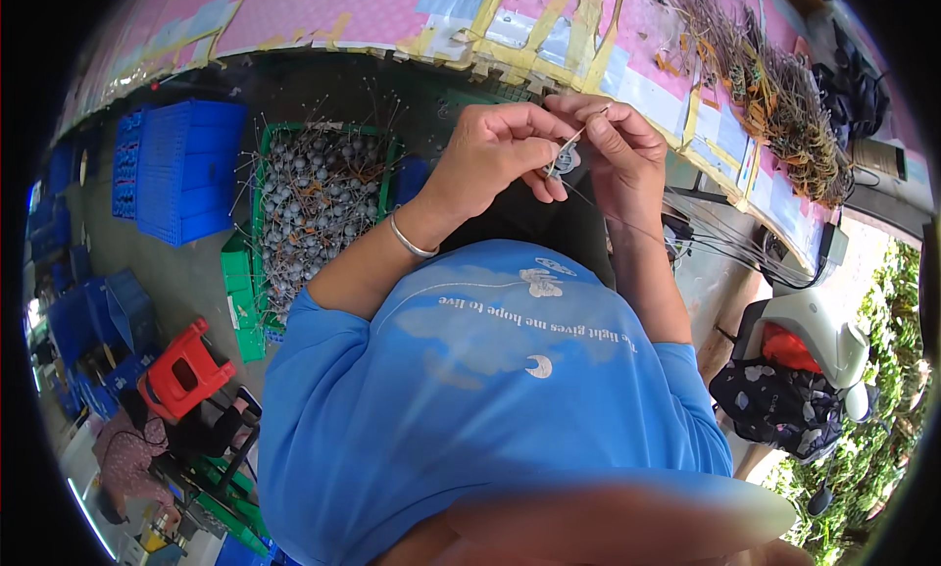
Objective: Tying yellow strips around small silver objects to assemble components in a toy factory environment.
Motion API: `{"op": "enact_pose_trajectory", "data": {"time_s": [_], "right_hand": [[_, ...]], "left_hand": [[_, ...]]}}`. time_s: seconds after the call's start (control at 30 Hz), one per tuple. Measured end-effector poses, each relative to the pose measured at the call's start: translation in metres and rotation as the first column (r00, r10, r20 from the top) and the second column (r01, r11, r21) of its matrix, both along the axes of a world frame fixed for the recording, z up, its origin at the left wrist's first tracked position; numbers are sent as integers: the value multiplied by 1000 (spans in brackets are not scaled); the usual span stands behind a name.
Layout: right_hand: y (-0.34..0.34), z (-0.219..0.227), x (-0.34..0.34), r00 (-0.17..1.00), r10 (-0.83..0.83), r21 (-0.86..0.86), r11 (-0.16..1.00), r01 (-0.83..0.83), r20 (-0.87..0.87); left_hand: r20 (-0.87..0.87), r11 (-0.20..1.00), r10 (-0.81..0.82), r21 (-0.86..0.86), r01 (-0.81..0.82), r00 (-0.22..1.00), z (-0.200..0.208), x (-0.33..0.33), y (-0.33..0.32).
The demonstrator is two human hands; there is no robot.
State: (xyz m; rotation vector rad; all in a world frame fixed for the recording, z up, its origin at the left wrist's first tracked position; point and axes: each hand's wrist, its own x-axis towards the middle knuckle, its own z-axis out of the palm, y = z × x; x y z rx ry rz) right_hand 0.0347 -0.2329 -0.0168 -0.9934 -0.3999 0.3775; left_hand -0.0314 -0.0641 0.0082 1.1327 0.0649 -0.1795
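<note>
Just in front of my body, by the bench edge, both hands meet around a small round grey part [566, 160] with thin wire-like leads. My left hand [485, 159] wears a bracelet at the wrist and pinches the part from its left side. On the other side, my right hand [629, 159] has thumb and forefinger pressed on a thin lead [590, 121] that rises from the part. Another thin strand trails down from it toward the right forearm. Fingers partly cover the part, so its far side is hidden.
A green crate [258, 198] full of similar grey parts with leads stands to my left, near stacked blue crates [191, 169]. The bench [382, 17] has a pink, taped cover; bundled wires [774, 105] lie at its right. A red stool [186, 370], another person [132, 458] and a scooter [818, 336] stand around.
</note>
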Motion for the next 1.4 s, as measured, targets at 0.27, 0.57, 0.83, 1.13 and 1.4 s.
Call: {"op": "enact_pose_trajectory", "data": {"time_s": [0.27,0.57,0.83,1.13,1.4], "right_hand": [[4,1,1,970,-23,-46,999,12,-242],[8,8,25,933,18,-99,993,-57,-358],[-61,5,199,860,-440,-498,703,508,257],[-4,39,276,623,57,-626,59,778,780],[-15,41,268,573,10,-565,181,805,819]], "left_hand": [[90,997,57,-54,-53,994,-8,1,-7],[254,995,-32,-88,56,967,-4,20,3],[152,994,-108,41,103,982,-4,36,16],[31,978,-206,14,206,978,-15,35,16],[-6,986,-165,35,165,986,-17,29,31]]}}
